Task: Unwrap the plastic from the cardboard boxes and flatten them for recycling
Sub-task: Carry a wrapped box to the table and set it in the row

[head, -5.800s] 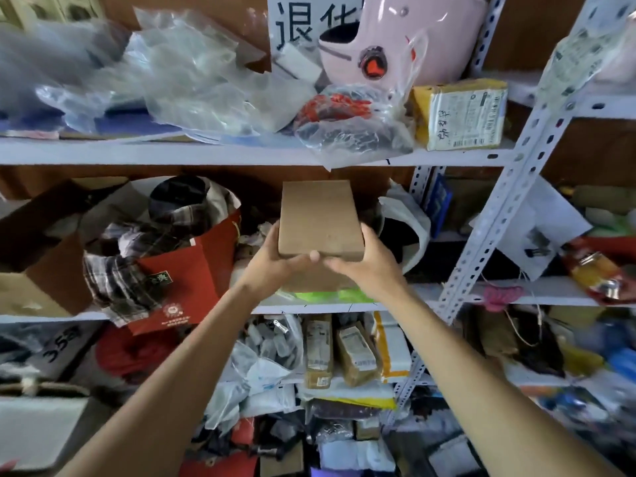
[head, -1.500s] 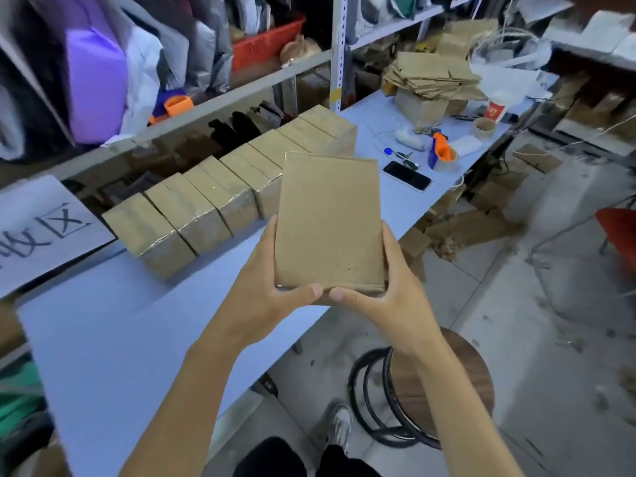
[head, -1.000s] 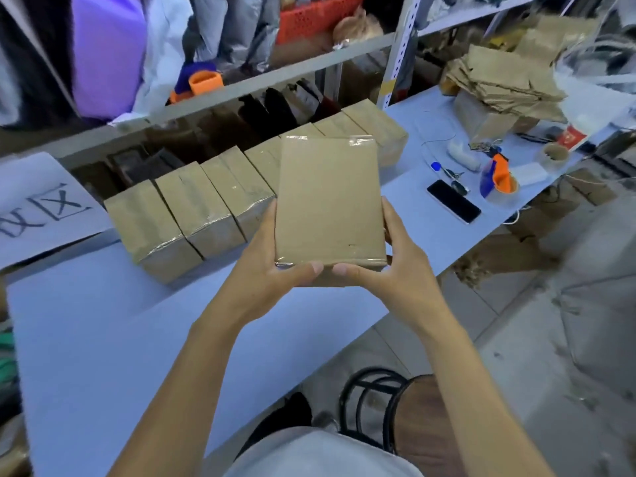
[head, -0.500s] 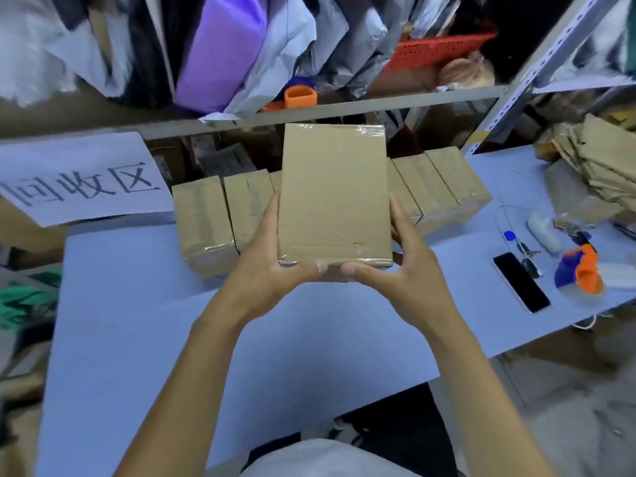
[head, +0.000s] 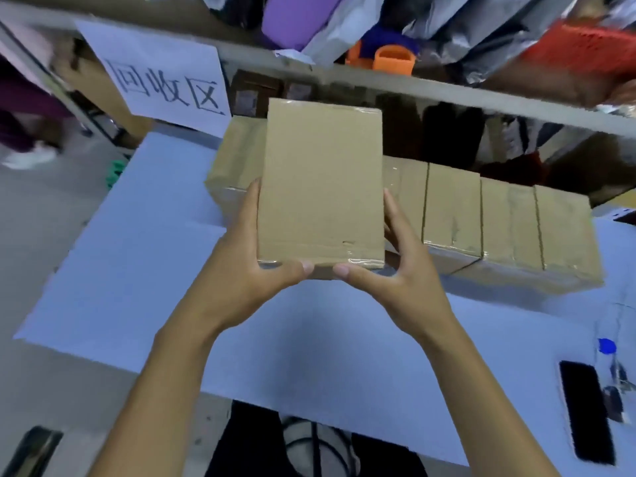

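We have carried the box (head: 321, 187) from the shelves to the table (head: 144, 256), and our view has swung left: the row of boxes (head: 481, 225) now runs off to the right, the sign (head: 161, 74) sits higher, and the phone (head: 585, 411) has slid to the lower right.

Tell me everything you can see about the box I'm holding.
The box is plain brown cardboard, closed, still wrapped in clear shiny plastic. It is held flat side up above the blue table, in front of a row of boxes. The left hand and right hand grip its near corners.
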